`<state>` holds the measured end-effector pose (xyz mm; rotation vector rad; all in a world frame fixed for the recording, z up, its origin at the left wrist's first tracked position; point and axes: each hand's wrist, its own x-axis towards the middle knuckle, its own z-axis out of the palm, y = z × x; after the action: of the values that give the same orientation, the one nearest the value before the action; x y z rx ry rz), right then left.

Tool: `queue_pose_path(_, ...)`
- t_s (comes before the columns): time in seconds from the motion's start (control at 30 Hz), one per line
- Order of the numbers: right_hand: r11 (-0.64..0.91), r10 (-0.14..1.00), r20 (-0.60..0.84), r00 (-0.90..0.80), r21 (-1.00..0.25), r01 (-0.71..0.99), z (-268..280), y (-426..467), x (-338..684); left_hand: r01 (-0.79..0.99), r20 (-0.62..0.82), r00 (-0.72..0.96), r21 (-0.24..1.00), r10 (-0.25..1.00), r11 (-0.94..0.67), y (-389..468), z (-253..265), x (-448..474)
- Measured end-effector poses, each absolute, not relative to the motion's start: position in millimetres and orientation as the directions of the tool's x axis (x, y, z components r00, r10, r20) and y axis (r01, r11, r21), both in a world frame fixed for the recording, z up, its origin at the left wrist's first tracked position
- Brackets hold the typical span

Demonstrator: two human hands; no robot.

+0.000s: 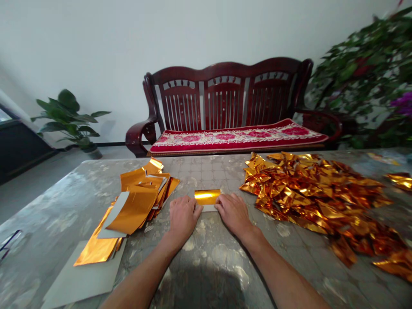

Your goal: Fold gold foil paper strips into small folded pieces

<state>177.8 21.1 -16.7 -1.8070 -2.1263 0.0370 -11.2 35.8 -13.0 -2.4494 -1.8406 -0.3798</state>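
A sheet of gold foil paper [207, 196] lies at the middle of the table, its far part curled over with the shiny side up and a pale strip showing along the near edge. My left hand [184, 214] grips its left end, thumb against the near side. At the right end my right hand [234, 213] holds it the same way, fingers closed. Left of my left hand lies a loose stack of flat gold foil sheets [137, 210], some with their pale backs showing. To the right spreads a big heap of folded gold foil pieces [309, 193].
A patterned grey cloth covers the table [206, 266]. Under the stack's near end is a grey board [83, 279]. Glasses [11, 242] seem to lie at the left edge. Beyond the table stands a dark wooden bench [225, 98], with potted plants [69, 118] either side.
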Motion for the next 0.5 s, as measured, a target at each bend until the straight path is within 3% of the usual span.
queue_pose_path(0.13,0.150,0.969,0.227,-0.098,-0.224,0.963,-13,19,175,0.941,0.300,0.251,0.146,0.920,-0.305,33,-12,-12)
queue_pose_path(0.27,0.092,0.976,0.212,-0.049,-0.200,0.975,-11,17,171,0.868,0.356,0.409,0.134,0.840,-0.479,30,-14,-11)
queue_pose_path(0.37,0.034,0.977,0.211,0.006,-0.185,0.982,-10,15,163,0.809,0.283,0.541,0.083,0.792,-0.582,26,-17,-7)
queue_pose_path(0.5,0.013,0.968,0.246,0.041,-0.214,0.977,-12,13,155,0.809,0.158,0.577,0.026,0.802,-0.587,19,-16,0)
